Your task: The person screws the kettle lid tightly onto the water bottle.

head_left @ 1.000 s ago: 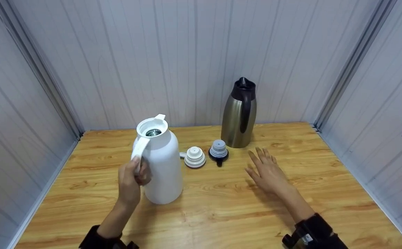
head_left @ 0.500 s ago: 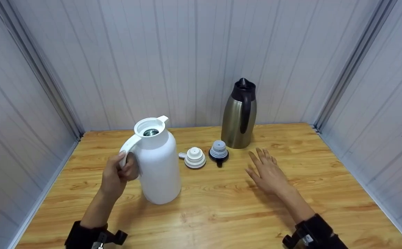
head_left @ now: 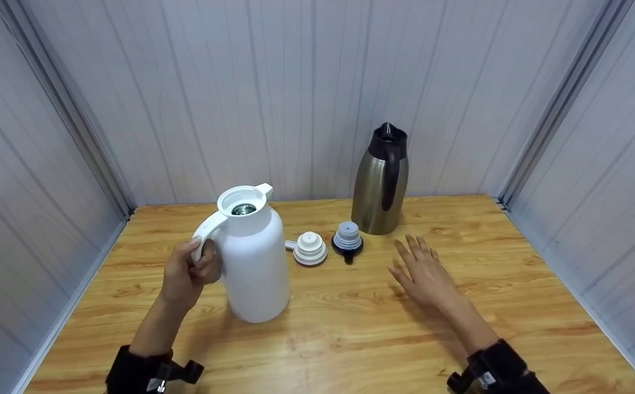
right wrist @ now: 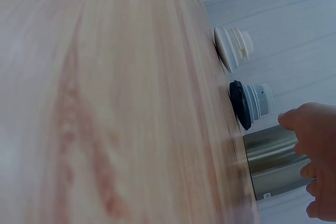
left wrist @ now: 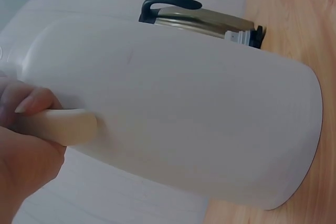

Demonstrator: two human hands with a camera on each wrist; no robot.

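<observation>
Left hand [head_left: 188, 272] grips the handle of the white plastic thermos jug [head_left: 251, 257] – it stands upright, lid off, on the wooden table [head_left: 350, 323]. Right hand [head_left: 426, 273] lies flat, fingers straight, near the white stopper [head_left: 309, 249] and the grey-black stopper [head_left: 347, 241].

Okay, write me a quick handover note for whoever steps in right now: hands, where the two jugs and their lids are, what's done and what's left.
Left hand: grips the handle of the white jug, which stands upright on the table.
Right hand: flat on the table, fingers straight, holding nothing.
Steel jug: upright at the back, by the wall.
White lid and dark-based lid: side by side on the table between the jugs, apart from both hands.
Done: the white jug's mouth is open, lid off.
Left: neither loose lid is back on a jug; whether the steel jug is capped cannot be told.
</observation>
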